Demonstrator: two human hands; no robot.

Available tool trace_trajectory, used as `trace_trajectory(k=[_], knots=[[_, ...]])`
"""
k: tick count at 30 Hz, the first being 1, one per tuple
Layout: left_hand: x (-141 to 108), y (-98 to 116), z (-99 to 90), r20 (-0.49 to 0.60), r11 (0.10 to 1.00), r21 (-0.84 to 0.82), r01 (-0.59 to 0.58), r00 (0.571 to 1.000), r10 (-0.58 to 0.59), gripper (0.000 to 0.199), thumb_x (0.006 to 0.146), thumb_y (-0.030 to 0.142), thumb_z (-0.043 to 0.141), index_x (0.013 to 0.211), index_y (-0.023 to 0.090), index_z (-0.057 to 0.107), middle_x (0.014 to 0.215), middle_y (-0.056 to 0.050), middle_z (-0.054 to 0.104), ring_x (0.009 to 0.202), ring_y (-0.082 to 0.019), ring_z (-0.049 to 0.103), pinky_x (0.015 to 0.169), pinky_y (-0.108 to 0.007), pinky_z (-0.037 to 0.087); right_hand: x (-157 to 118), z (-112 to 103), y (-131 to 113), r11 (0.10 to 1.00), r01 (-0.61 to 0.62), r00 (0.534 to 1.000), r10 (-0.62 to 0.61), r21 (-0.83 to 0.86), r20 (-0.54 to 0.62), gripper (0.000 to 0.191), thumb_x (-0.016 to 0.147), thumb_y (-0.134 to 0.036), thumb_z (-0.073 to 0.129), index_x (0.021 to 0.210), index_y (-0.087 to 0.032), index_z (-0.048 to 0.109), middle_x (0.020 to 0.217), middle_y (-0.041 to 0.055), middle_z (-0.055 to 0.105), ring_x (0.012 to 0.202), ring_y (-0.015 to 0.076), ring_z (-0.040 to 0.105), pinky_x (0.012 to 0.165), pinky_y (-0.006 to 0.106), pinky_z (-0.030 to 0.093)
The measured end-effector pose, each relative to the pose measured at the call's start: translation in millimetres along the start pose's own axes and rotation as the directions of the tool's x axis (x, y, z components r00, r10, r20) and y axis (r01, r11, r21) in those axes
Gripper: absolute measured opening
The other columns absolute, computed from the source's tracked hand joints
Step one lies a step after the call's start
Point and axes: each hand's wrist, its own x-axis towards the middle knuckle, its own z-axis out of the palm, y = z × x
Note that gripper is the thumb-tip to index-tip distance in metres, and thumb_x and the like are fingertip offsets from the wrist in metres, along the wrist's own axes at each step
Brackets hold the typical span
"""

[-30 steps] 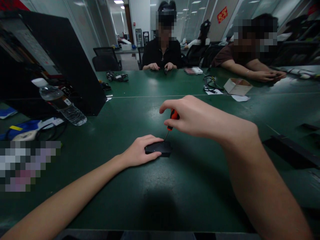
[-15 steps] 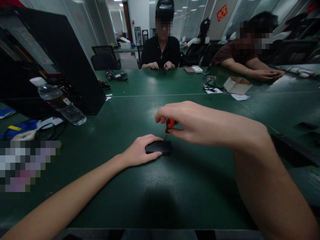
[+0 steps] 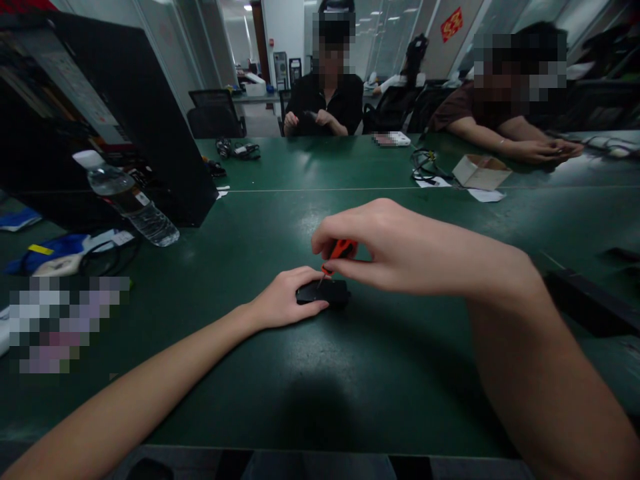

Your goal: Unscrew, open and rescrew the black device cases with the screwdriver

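Observation:
A small black box-like object (image 3: pixel 333 292) lies on the green table (image 3: pixel 240 387). My left hand (image 3: pixel 290 298) grips its left end, fingers on the far side and thumb on the near side. Above it, my right hand (image 3: pixel 373 247) is closed round the red-and-black handle of a screwdriver (image 3: pixel 343 249). The screwdriver leans, and its thin shaft reaches down to the top of the black object, close to my left fingertips. Whether the tip sits in a screw is too small to tell.
At the left are a black computer case (image 3: pixel 165 140), a water bottle (image 3: pixel 133 200) and cables. A long black part (image 3: pixel 590 303) lies at the right. Beyond are a small open box (image 3: pixel 481 173), cables and people seated across the table.
The screwdriver leans more, and its tip has moved left along the black object. The person opposite has raised their hands with a dark item. The view has shifted slightly.

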Motion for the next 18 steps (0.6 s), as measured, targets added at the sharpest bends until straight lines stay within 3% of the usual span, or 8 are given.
trace_trajectory(k=[18], knots=[[-1.3, -2.7, 2.2, -0.011, 1.0, -0.023, 0.011, 1.0, -0.011, 0.038, 0.088, 0.037, 0.075, 0.119, 0.017, 0.068, 0.113, -0.01, 0.072, 0.103, -0.027, 0.069, 0.093, -0.039, 0.054, 3.4, 5.9, 0.8, 1.0, 0.013, 0.999, -0.015, 0.026, 0.045, 0.012, 0.087, -0.011, 0.059, 0.093, -0.016, 0.068, 0.083, 0.0018, 0.069, 0.071, 0.0126, 0.057, 0.065, 0.024, 0.038]])
